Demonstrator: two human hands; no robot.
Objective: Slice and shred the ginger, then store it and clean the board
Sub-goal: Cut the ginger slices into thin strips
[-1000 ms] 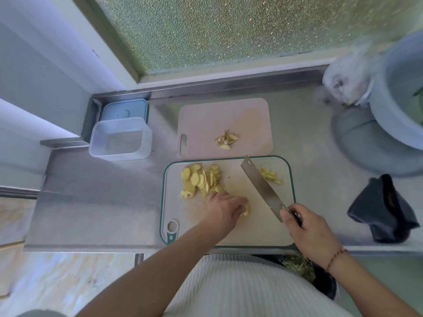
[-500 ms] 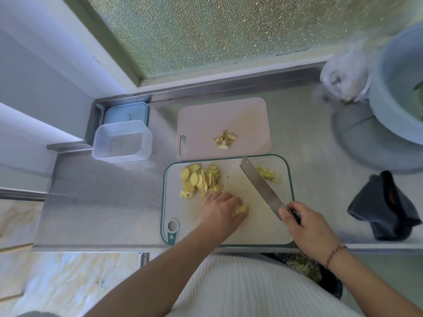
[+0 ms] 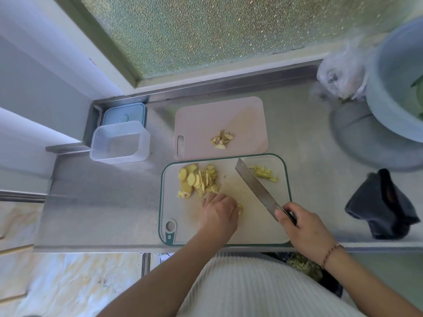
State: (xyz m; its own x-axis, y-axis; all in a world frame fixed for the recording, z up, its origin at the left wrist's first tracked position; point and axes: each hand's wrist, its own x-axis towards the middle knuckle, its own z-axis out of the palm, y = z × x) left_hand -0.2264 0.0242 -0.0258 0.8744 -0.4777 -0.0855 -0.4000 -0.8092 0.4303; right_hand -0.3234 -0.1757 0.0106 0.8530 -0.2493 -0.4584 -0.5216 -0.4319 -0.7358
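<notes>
A white cutting board with a green rim (image 3: 281,229) lies at the counter's front edge. A pile of yellow ginger slices (image 3: 198,180) sits at its far left and a small heap of ginger shreds (image 3: 263,173) at its far right. My left hand (image 3: 217,215) rests on the board with curled fingers over a small stack of ginger slices (image 3: 239,208), mostly hidden. My right hand (image 3: 304,227) grips the handle of a cleaver (image 3: 255,186), whose blade points away to the upper left, apart from the left hand.
A pink board (image 3: 229,115) with ginger peel scraps (image 3: 221,139) lies behind. An empty clear container (image 3: 119,143) and its blue lid (image 3: 123,112) stand at the far left. A dark cloth (image 3: 384,204), a plastic bag (image 3: 341,74) and a pale basin (image 3: 393,83) are on the right.
My left hand has shifted slightly on the small ginger stack. The cleaver stays at about the same angle in my right hand.
</notes>
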